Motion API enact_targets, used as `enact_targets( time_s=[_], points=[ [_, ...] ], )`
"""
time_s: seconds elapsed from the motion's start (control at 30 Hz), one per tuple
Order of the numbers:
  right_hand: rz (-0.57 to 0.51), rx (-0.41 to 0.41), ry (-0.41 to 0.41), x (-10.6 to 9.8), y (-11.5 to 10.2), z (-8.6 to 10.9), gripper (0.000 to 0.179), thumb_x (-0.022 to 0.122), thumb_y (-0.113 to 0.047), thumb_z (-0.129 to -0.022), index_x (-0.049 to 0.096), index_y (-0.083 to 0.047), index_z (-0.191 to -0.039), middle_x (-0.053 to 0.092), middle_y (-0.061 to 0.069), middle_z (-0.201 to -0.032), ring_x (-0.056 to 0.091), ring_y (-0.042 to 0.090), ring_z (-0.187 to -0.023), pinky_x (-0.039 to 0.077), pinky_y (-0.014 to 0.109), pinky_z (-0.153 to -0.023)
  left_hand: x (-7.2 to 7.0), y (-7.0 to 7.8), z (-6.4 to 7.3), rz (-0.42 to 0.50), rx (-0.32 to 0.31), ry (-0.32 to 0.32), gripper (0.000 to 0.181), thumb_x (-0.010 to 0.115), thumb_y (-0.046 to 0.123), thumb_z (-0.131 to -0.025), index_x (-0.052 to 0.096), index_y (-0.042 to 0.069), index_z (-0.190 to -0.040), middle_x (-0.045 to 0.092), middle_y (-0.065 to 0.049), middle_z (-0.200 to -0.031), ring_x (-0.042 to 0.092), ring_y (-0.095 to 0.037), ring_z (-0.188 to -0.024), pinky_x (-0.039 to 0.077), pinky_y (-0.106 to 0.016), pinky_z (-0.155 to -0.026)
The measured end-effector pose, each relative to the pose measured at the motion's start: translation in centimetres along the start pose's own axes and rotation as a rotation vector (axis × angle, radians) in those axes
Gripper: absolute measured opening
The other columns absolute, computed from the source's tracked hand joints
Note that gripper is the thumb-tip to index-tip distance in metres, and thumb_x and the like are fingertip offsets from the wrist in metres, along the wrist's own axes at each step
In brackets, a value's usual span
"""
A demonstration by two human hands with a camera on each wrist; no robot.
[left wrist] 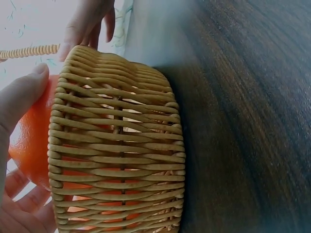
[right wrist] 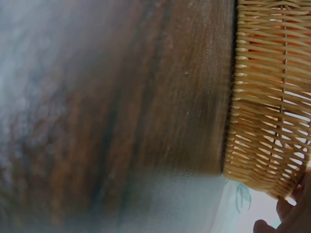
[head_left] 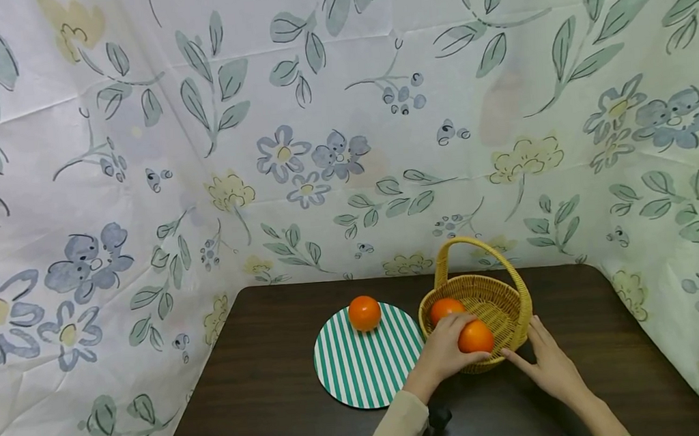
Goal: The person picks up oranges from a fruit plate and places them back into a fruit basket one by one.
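Note:
My left hand (head_left: pixel 443 351) holds an orange (head_left: pixel 475 337) at the near side of a yellow wicker basket (head_left: pixel 497 288). In the left wrist view the orange (left wrist: pixel 31 141) sits between thumb and fingers, partly within the basket's rim. Another orange (head_left: pixel 446 309) lies inside the basket at its left. The right hand (head_left: pixel 549 366) touches the basket's right side near the handle base, its fingers fairly straight and spread. The right wrist view catches only a few of its fingertips (right wrist: pixel 284 208) against the weave. A third orange (head_left: pixel 364 313) rests on a green-and-white striped round plate (head_left: pixel 368 370).
The basket's tall arched handle (head_left: pixel 481 240) rises above its opening. Everything stands on a dark wooden table (head_left: pixel 264 389). A floral cloth (head_left: pixel 329 110) hangs behind and along both sides. A small black object (head_left: pixel 439 417) shows by the left wrist.

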State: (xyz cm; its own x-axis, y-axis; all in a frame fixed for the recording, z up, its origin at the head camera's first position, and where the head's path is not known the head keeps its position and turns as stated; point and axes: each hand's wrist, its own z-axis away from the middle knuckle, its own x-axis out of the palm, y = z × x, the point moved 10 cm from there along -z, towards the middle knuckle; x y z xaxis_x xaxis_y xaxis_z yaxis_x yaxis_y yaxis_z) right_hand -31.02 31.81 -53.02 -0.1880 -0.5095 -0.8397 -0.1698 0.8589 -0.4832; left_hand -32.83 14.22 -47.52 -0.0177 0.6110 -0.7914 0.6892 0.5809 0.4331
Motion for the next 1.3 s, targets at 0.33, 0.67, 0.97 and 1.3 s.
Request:
enact_targets(
  time_s=[0.33, 0.67, 0.97, 1.3],
  points=[
    [0.001, -0.001, 0.006, -0.1, 0.0, -0.1, 0.087, 0.055, -0.049, -0.089, 0.011, -0.004, -0.149, 0.009, 0.026, -0.151, 0.015, 0.046, -0.136, 0.03, 0.073, -0.085, 0.6, -0.1, -0.4, -0.011, -0.006, -0.012, 0.063, 0.065, 0.056, -0.077, 0.05, 0.025, -0.13, 0.051, 0.007, -0.128, 0.051, -0.009, -0.112, 0.049, -0.021, -0.084],
    [0.005, -0.013, 0.029, -0.5, -0.2, -0.1, 0.086, 0.057, -0.048, -0.088, 0.013, -0.006, -0.149, 0.012, 0.026, -0.151, 0.016, 0.044, -0.137, 0.03, 0.073, -0.087, 1.0, 0.0, -0.7, -0.023, -0.012, -0.024, 0.063, 0.065, 0.057, -0.077, 0.051, 0.023, -0.129, 0.052, 0.007, -0.126, 0.051, -0.008, -0.111, 0.049, -0.021, -0.083],
    [0.006, -0.008, 0.016, -0.2, 0.0, -0.1, 0.086, 0.056, -0.048, -0.088, 0.012, -0.007, -0.15, 0.011, 0.025, -0.152, 0.016, 0.044, -0.137, 0.03, 0.073, -0.086, 1.6, -0.4, -1.3, -0.029, -0.042, -0.048, 0.064, 0.065, 0.059, -0.075, 0.051, 0.025, -0.129, 0.052, 0.009, -0.126, 0.052, -0.007, -0.109, 0.049, -0.021, -0.083],
    [0.005, -0.003, 0.007, -0.1, 0.0, 0.0, 0.086, 0.055, -0.048, -0.089, 0.011, -0.005, -0.149, 0.009, 0.025, -0.152, 0.014, 0.044, -0.137, 0.03, 0.073, -0.085, 2.2, -0.6, -1.7, -0.077, -0.034, -0.063, 0.064, 0.065, 0.059, -0.075, 0.051, 0.025, -0.127, 0.053, 0.008, -0.124, 0.052, -0.007, -0.107, 0.048, -0.021, -0.084]
  ],
)
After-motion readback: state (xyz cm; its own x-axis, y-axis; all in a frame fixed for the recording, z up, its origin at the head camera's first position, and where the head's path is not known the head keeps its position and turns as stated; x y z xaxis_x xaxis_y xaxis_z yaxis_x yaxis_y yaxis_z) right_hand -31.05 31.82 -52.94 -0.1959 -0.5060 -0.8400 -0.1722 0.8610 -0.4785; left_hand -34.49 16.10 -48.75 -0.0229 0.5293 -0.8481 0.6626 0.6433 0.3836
